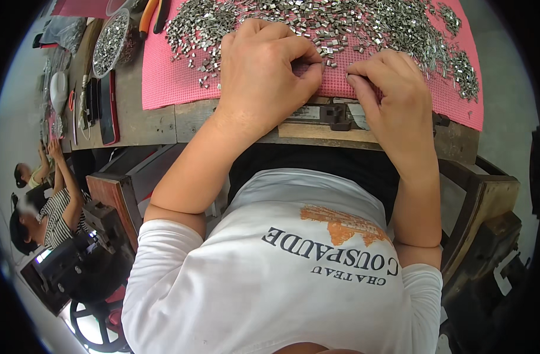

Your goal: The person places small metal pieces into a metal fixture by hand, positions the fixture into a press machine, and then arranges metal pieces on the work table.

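Observation:
Small silvery metal pieces (364,23) lie heaped and scattered across a pink textured mat (163,88). At the mat's near edge my left hand (267,68) is closed, thumb and index finger pinched together beside some loose pieces. What sits in that pinch, if anything, is hidden. A short gap to the right, my right hand (394,88) is also closed, with its thumb close under the index finger. A tiny bright spot shows at its fingertip, too small to tell apart from a nail.
Orange-handled pliers (147,17) and a clear tub (112,44) of metal pieces lie on the left. Near them are a dark red-edged case (109,109) and a white bottle (58,92). A metal fitting (336,117) juts from the wooden table edge. Other people sit far left.

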A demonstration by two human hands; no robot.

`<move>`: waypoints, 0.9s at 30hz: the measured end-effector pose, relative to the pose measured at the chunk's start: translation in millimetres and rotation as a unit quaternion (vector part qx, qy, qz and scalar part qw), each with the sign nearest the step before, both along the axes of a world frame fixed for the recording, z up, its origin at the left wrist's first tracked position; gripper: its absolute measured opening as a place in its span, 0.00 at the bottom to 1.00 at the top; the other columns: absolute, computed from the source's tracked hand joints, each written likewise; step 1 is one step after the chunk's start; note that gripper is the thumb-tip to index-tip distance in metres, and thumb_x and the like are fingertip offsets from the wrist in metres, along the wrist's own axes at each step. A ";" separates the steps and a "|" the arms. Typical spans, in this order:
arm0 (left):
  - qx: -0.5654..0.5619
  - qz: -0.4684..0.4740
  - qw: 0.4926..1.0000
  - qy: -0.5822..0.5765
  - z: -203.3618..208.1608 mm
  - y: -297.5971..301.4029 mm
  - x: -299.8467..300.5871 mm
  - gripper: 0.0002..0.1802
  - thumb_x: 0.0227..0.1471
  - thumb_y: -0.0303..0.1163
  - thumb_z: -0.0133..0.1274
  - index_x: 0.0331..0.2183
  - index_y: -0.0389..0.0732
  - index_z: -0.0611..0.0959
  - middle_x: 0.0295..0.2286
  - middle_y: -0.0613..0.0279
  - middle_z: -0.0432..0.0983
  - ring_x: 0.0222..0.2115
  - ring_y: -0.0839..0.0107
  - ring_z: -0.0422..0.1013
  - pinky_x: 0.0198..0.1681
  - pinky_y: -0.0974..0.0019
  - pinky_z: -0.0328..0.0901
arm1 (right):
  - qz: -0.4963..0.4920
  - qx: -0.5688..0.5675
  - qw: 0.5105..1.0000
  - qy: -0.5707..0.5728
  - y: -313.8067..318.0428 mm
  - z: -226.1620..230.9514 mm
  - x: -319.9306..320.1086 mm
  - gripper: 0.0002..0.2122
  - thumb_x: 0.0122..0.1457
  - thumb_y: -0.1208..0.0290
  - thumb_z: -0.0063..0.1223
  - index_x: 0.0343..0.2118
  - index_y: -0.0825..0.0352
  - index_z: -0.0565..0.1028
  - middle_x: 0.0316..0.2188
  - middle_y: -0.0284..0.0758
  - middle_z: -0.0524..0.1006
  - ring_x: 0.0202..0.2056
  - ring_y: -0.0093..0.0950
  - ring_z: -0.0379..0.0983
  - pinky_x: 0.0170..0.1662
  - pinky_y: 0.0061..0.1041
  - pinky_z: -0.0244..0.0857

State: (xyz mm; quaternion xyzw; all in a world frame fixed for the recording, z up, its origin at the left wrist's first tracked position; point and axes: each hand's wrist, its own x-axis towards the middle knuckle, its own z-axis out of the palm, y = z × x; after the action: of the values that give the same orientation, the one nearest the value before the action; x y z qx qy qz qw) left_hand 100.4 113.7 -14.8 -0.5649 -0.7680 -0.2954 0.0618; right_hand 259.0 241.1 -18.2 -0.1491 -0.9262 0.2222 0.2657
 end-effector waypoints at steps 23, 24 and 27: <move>0.038 -0.125 0.989 -0.075 5.4 -4.7 43.7 0.07 0.41 0.25 0.67 0.28 0.42 0.87 0.27 0.66 0.81 0.32 0.67 0.74 0.38 0.65 0.64 | 0.013 0.030 0.999 0.028 10.2 -4.9 63.5 0.10 0.53 0.79 0.60 0.38 0.64 0.76 0.35 0.33 0.77 0.40 0.36 0.73 0.46 0.34 0.61; 0.038 -0.127 0.988 -0.074 3.5 -2.9 46.3 0.07 0.41 0.25 0.67 0.28 0.42 0.87 0.27 0.66 0.81 0.32 0.67 0.74 0.38 0.65 0.64 | 0.013 0.041 0.999 0.026 9.2 -5.0 62.3 0.11 0.52 0.79 0.60 0.38 0.63 0.76 0.35 0.33 0.77 0.40 0.36 0.73 0.46 0.35 0.61; 0.046 -0.120 0.991 -0.034 -2.0 1.6 53.2 0.08 0.40 0.27 0.67 0.29 0.45 0.87 0.28 0.68 0.80 0.33 0.68 0.74 0.38 0.64 0.61 | 0.013 0.060 0.998 0.027 5.6 -5.4 58.9 0.12 0.51 0.79 0.60 0.39 0.63 0.76 0.36 0.32 0.76 0.41 0.35 0.72 0.46 0.35 0.61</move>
State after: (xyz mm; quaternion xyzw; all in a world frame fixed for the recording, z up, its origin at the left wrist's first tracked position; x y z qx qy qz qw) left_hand 153.6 115.3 -16.7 -0.6389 -0.6821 -0.3549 0.0254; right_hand 317.9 246.6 -23.7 -0.1149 -0.9322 0.1740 0.2958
